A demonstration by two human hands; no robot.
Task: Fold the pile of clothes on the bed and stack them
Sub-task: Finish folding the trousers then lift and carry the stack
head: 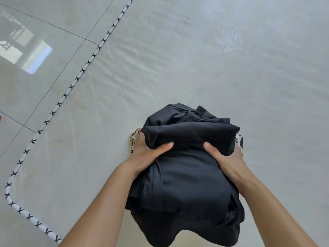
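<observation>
— Over the mattress (195, 59), what are the hands doing?
— Left hand (147, 154) and right hand (226, 157) clamp a bundle of dark clothes (187, 175) from both sides, thumbs on top, forearms reaching forward.
— Fabric?
— Soft, matte, rumpled (a patterned cream piece (132, 139) peeks out beneath); the mattress is glossy, quilted, rope-edged.

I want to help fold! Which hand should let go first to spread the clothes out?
Probably the left hand: open mattress lies on its side. Both hands, right hand too, grip the dark bundle equally.
</observation>
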